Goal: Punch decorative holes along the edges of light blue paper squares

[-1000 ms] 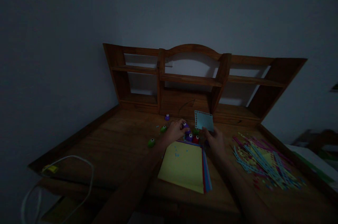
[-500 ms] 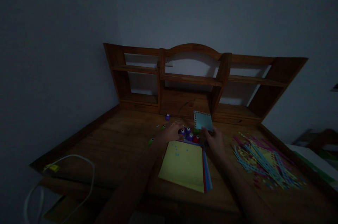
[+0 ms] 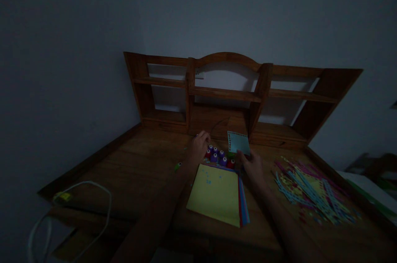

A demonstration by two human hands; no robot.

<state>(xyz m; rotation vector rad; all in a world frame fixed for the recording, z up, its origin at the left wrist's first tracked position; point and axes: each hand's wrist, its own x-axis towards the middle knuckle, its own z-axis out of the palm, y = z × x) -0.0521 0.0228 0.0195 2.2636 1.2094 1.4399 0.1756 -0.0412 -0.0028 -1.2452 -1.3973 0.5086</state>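
In dim light, my right hand pinches a light blue paper square with punched edges and holds it upright above the desk. My left hand reaches to the far side of a cluster of small purple, red and green paper punches; its fingers curl over something I cannot make out. A stack of coloured paper with a yellow sheet on top lies just in front of both hands.
A wooden desk carries a shelf hutch at the back. A heap of coloured paper strips lies at the right. A lone green punch sits left of my forearm. A white cable loops at the front left.
My left hand moved back and left from the purple punches toward the far one, leaving several punches gathered in a cluster. My right hand kept holding the blue paper.
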